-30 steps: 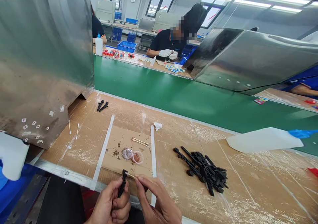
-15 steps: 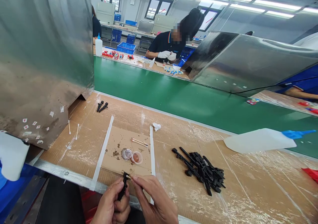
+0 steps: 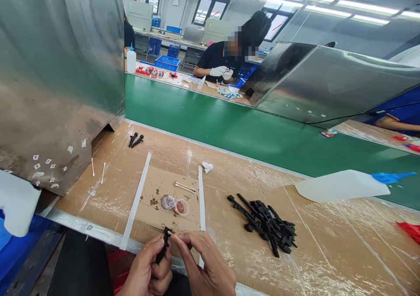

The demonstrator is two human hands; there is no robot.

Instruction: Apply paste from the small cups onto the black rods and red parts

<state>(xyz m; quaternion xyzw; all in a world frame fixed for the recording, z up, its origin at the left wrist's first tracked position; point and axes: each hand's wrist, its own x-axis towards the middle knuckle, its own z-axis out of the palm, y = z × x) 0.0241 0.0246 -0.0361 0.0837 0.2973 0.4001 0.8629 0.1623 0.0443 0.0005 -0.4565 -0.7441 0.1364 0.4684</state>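
Observation:
Near the bench's front edge, my left hand (image 3: pixel 149 267) grips a small black plastic part (image 3: pixel 163 246) upright. My right hand (image 3: pixel 205 261) pinches a cotton swab, its white tip (image 3: pixel 169 233) against the top of the part. Just beyond, a small open cup of reddish-brown liquid (image 3: pixel 180 207) and its clear lid (image 3: pixel 168 202) lie on a cardboard sheet (image 3: pixel 155 221) between white tape strips. Two used swabs (image 3: pixel 185 187) rest behind the cup. A heap of black parts (image 3: pixel 267 226) is to the right, and two more black parts (image 3: pixel 135 140) lie at the back left.
Clean swabs (image 3: pixel 103 173) lie at left beside a metal panel (image 3: pixel 59 90). A white bottle with blue nozzle (image 3: pixel 341 186) lies at right. Crumpled tissue (image 3: pixel 207 167) is near the tape. Across the green belt (image 3: pixel 210 121), a person in white gloves (image 3: pixel 219 71) handles something small.
My right fingers have shifted slightly at the top of the black part, and more of the swab's white tip shows. The view has moved a little.

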